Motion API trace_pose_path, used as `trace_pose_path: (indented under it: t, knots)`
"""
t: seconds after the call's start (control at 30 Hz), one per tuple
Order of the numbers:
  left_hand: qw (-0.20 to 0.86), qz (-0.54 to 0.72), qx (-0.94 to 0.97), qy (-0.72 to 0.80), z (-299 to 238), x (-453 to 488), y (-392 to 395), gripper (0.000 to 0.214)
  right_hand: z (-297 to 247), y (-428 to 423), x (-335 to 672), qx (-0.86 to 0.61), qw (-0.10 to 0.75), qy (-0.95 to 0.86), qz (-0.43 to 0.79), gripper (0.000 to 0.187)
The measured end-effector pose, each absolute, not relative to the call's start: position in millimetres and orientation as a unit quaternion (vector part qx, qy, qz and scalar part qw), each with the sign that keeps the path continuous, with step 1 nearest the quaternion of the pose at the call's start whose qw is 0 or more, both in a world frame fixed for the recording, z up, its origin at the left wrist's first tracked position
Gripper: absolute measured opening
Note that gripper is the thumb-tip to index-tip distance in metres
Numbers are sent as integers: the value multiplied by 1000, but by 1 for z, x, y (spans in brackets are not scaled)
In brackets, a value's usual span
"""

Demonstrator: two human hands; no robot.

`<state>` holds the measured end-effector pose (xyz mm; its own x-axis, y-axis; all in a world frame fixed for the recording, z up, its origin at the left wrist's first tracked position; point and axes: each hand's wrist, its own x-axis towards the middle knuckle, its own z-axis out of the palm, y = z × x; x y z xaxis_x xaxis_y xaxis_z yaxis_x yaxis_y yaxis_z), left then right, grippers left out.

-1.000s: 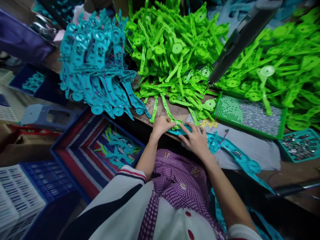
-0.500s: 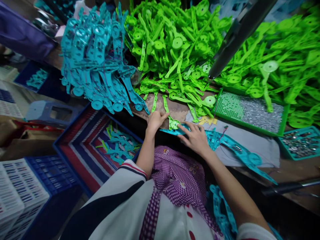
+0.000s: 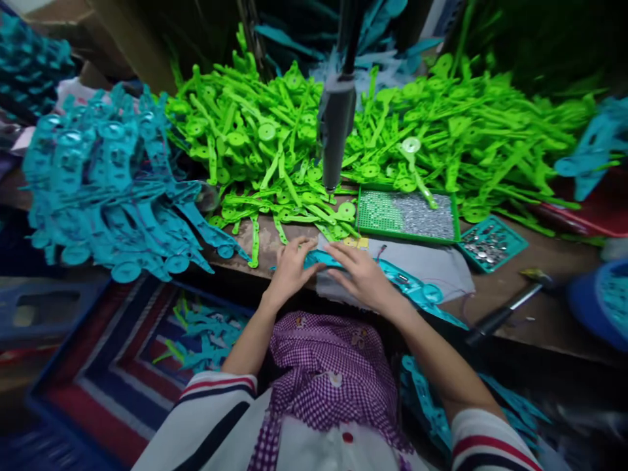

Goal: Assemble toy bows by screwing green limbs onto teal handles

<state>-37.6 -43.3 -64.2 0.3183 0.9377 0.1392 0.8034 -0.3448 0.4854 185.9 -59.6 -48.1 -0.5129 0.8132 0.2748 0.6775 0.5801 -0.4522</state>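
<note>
Beneath the bent fingers of left hand [image 3: 290, 265] and right hand [image 3: 362, 269], 1 turquoise plastic frame [image 3: 412, 286], probably liable to skew or slide on the grey cloth [image 3: 441, 265] if pressed unevenly. At its left stretch, thumbs apart from forefingers with turquoise between, though firmly pinched or lightly touched, impossible to say. Hidden behind the right fingers, any join with the stretch beyond; too small to sort, silvery pieces [image 3: 428, 221] in the green tray [image 3: 409, 237] past those fingers.

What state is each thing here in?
Blue piece: lying partly on pale cloth
Left hand: fingers bent, at blue piece
Right hand: likewise
Green parts: heaped loose
Blue stack: piled up
Green tray: open, filled
Teal tray: open, stocked
Grey driver: upright, tip down
Black-handled tool: lying down
</note>
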Motion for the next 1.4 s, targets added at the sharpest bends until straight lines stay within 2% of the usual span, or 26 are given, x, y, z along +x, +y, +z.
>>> trace_pose_path:
  t: [0.07, 0.27, 0.53, 0.7, 0.77, 0.87, 0.97, 1.03, 1.13, 1.27, 1.4]
  knots:
    - [190, 138, 837, 495, -65, -29, -44, 56, -41, -50, 238, -489, 263, -821, 132, 44]
    - [211, 78, 825, 518, -72, -28, -39, 56, -46, -11, 364, -651, 230, -720, 67, 35]
    - [186, 92, 802, 560, -73, -26, -44, 56, -64, 63, 366, -769, 141, -624, -19, 42]
    - [182, 94, 804, 558, -75, -25, -43, 53, -52, 71, 358, -783, 105, -613, -20, 33]
    - [172, 99, 809, 553, -78, -26, -45, 55, -37, 63, 356, -785, 144, -602, -38, 32]
    - [139, 138, 822, 535, -74, -28, -53, 66, -18, 40, 361, -777, 277, -562, -59, 31]
    - [145, 234, 821, 500, -56, -23, -58, 72, -12, 9, 366, -723, 425, -540, 74, 28]
    - [188, 317, 802, 470, -39, -10, -54, 66, -16, -16, 366, -680, 473, -529, 185, 30]
    - [281, 434, 737, 436, -18, 26, -35, 59, -22, -52, 361, -655, 488, -515, 260, 36]
    - [422, 526, 589, 444, -10, 83, 1, 58, -23, -86, 354, -656, 487, -487, 308, 37]
    - [533, 556, 488, 410, -15, 120, 17, 44, -23, -102, 355, -653, 482, -456, 365, 37]
